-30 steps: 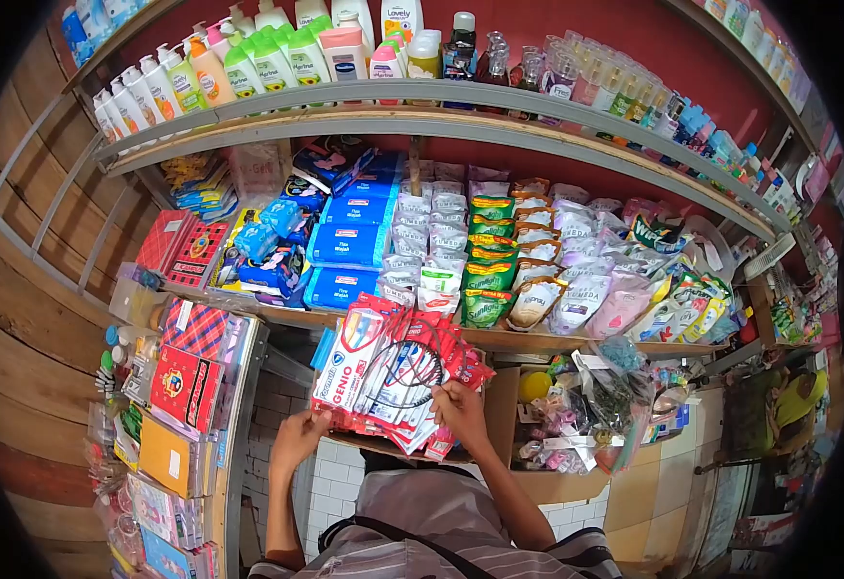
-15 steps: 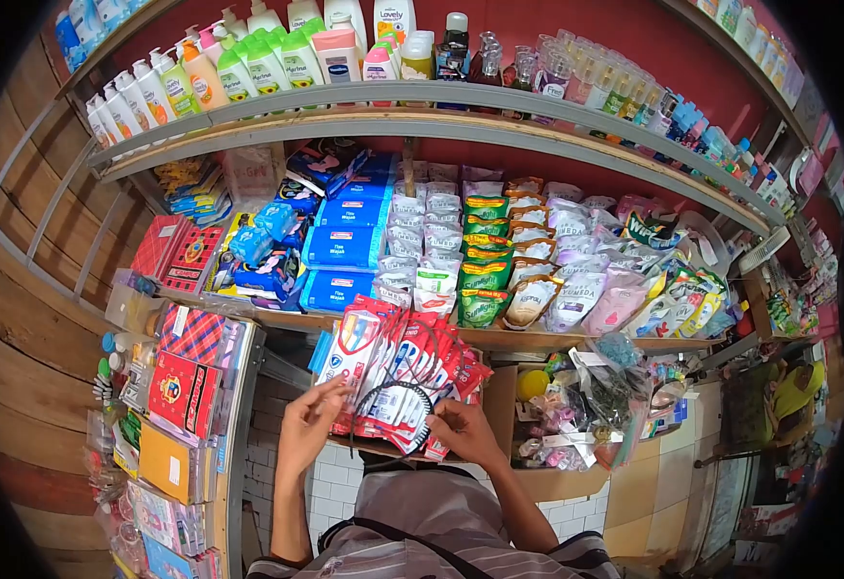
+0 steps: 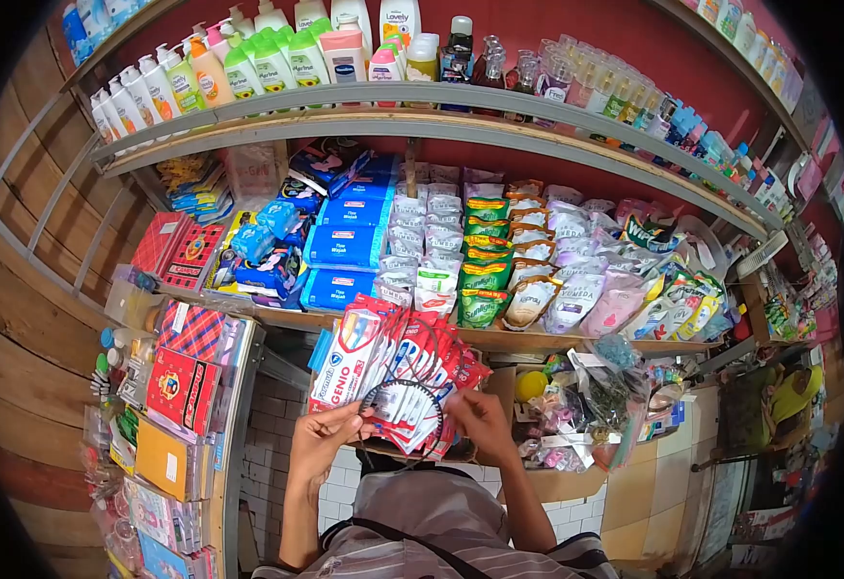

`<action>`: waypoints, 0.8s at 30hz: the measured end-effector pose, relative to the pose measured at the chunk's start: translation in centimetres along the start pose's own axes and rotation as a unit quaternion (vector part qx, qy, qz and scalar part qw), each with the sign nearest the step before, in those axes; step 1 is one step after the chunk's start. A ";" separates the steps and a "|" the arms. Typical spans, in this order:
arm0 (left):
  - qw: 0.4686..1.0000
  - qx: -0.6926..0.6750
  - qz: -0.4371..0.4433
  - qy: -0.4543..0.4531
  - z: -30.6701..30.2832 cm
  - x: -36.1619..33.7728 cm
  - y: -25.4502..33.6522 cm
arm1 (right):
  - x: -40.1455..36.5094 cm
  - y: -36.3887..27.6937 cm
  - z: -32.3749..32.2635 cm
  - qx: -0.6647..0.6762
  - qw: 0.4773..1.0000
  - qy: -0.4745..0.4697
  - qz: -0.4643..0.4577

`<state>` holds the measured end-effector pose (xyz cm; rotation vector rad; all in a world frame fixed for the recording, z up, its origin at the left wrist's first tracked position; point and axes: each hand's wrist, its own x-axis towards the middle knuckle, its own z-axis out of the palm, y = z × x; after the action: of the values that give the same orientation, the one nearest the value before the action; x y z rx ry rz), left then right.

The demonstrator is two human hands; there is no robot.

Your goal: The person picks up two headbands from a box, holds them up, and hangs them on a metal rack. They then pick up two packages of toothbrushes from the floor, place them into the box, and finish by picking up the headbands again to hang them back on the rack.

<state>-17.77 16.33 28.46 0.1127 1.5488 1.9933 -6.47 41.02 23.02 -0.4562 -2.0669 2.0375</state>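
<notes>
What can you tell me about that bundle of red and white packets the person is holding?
The bundle of packets is a fan of long, glossy red-and-white cards, apparently toothbrush packs. The front one reads GENIO. It tilts upward to the right, in front of the lower shelf. The left hand grips its lower left corner, and the right hand touches its lower right end, fingers hidden. A black toothed hoop lies across its front.

Head camera looks forward-down, close to shelves (image 3: 422, 124).
</notes>
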 end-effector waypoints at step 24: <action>1.000 -0.007 0.020 0.003 -0.8 -0.4 -0.2 | 10.6 9.5 -3.5 -0.310 0.919 0.206 -0.127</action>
<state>-17.68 15.46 28.11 0.1335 1.5466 2.0361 -14.38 48.08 12.93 -0.6082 -2.2974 1.0011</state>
